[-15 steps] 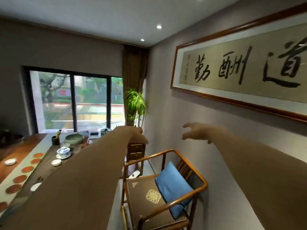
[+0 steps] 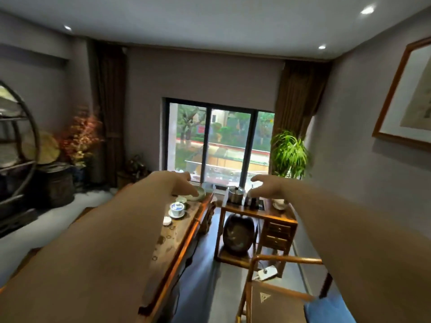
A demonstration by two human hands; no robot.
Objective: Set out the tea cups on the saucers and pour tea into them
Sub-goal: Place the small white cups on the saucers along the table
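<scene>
i see both arms stretched forward, left hand (image 2: 180, 183) and right hand (image 2: 265, 186) spread, holding nothing, above the tea table's (image 2: 177, 231) far edge; bare floor (image 2: 200, 287) between table and chair (image 2: 275, 299).

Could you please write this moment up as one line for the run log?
phase: approach | left hand: empty, open, raised over tea table | right hand: empty, open, raised over kettle | lidded cup: untouched | pouring: not started
</scene>
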